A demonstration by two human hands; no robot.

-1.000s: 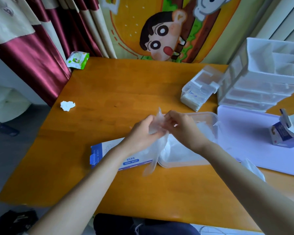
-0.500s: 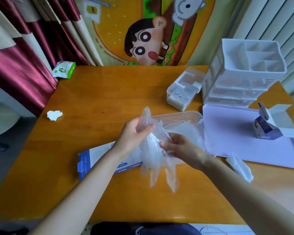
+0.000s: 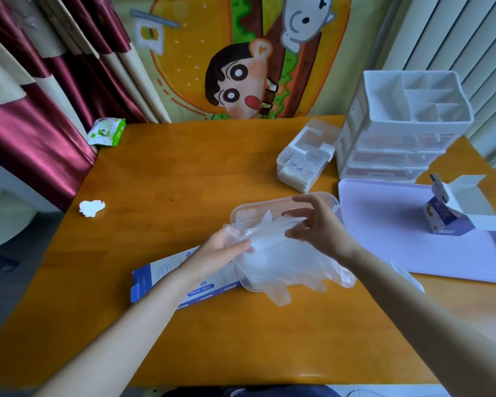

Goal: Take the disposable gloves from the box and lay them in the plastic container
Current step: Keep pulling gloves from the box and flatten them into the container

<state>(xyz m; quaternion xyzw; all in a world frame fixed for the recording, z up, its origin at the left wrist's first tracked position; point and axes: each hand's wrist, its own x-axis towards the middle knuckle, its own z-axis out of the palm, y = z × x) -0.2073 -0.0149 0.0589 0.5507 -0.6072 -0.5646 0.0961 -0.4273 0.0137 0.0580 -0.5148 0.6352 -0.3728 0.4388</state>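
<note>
A clear disposable glove (image 3: 281, 259) lies spread across the clear plastic container (image 3: 267, 205) at the table's middle. Its fingers hang over the container's near rim. My left hand (image 3: 221, 250) pinches the glove's edge at the container's left side. Above the far part of the glove my right hand (image 3: 318, 224) hovers with fingers loosely spread, their tips close to the plastic and gripping nothing. The blue and white glove box (image 3: 161, 279) lies flat to the left of the container, partly under my left wrist.
A lilac tray (image 3: 407, 247) lies to the right with an opened small blue carton (image 3: 447, 217) on it. Behind stand a white drawer organiser (image 3: 407, 124) and a small clear box (image 3: 304, 164). A crumpled tissue (image 3: 91, 208) and a wipes pack (image 3: 106, 131) lie at the left.
The glove, held up and hanging between both hands, has been lowered flat onto the container. My right hand has let go of it and lifted with spread fingers.
</note>
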